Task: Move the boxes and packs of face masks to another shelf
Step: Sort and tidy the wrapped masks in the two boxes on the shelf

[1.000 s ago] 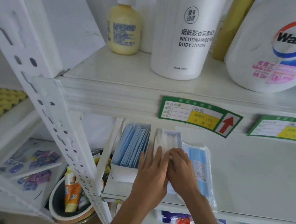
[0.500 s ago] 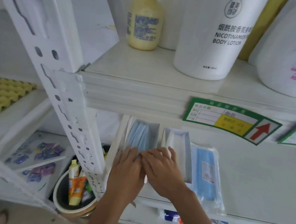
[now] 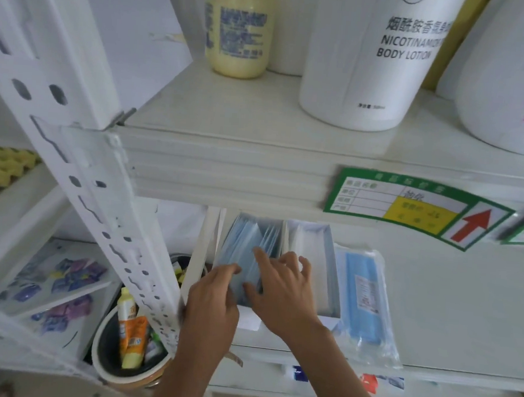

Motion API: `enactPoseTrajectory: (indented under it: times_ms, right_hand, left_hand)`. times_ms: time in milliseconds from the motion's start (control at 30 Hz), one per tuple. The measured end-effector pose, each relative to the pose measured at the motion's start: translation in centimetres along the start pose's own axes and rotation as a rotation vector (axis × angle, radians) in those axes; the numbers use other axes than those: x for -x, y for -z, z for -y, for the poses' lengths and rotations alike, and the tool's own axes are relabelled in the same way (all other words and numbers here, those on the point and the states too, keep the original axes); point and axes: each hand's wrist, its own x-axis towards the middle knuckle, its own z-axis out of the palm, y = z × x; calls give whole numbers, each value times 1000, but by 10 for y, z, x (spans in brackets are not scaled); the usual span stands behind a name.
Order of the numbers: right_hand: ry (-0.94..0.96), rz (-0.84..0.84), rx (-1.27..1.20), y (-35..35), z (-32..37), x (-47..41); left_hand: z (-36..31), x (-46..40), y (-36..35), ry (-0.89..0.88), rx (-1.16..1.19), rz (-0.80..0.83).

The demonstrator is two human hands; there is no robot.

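Now the open box of blue masks (image 3: 250, 253) sits under my fingertips on the lower shelf (image 3: 464, 305). My left hand (image 3: 213, 300) curls on its near edge, my right hand (image 3: 279, 286) spreads over the masks (to steady them, I think). Right of my fingers: a white box (image 3: 310, 248), then a bagged pack (image 3: 362, 295).

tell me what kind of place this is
Probably a small shop or its stockroom. White slotted shelving carries green price labels on the shelf edge, toiletries such as a body lotion bottle stand above, and open boxes of blue face masks sit below.
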Motion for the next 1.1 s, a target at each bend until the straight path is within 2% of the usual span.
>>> enactPoseTrajectory:
  times_ms: [233, 500, 633, 800, 1100]
  right_hand:
    - [33, -133, -67, -9, -12, 5]
    - [-133, -98, -35, -3, 8, -5]
    - [-123, -78, -6, 2, 11, -6]
    - [-141, -118, -282, 0, -8, 2]
    - [-132, -144, -520, 1, -19, 4]
  left_hand:
    - [1, -5, -3, 28, 6, -30]
    - [3, -8, -5, 93, 63, -12]
    - [6, -7, -8, 122, 111, -17]
    - [8, -3, -12, 99, 92, -28]
    - [10, 1, -15, 63, 55, -51]
